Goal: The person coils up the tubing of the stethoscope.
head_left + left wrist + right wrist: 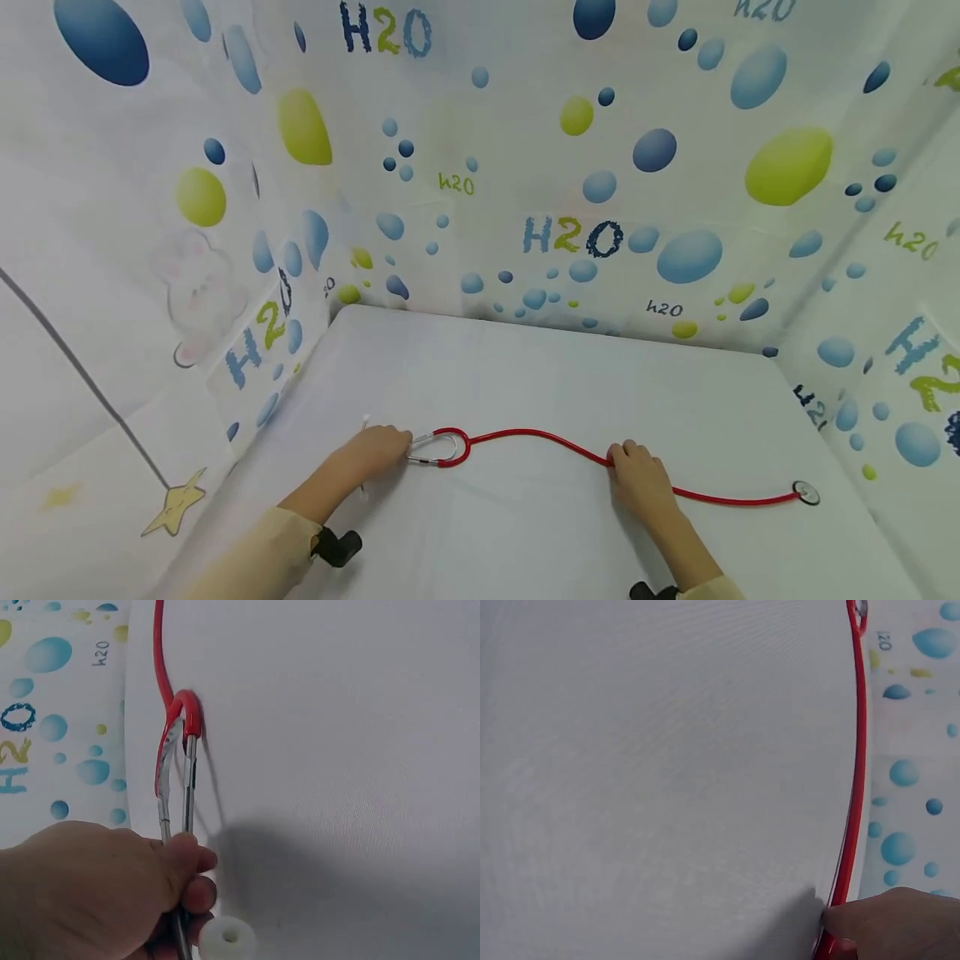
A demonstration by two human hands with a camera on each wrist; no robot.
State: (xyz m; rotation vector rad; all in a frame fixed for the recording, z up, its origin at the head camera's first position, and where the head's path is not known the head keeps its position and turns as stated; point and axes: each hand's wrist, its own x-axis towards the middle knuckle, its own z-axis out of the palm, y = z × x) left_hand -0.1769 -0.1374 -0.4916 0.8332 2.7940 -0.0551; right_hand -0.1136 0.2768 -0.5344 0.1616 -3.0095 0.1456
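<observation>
A red stethoscope [525, 432] stretches from left to right across the white table. My left hand [378, 450] grips its metal ear tubes [189, 780], with thumb and fingers curled round them in the left wrist view. A white ear tip [228, 940] pokes out below those fingers. Farther along, my right hand [641, 479] holds the red tubing [857, 750] between thumb and fingers. Past the right hand, the tubing runs on to the round chest piece [806, 492], which lies near the table's right side.
The white table [480, 367] is bordered at the back and sides by a white curtain [510, 150] printed with blue and green drops. At the left, a yellow star [174, 507] appears at the end of a grey line.
</observation>
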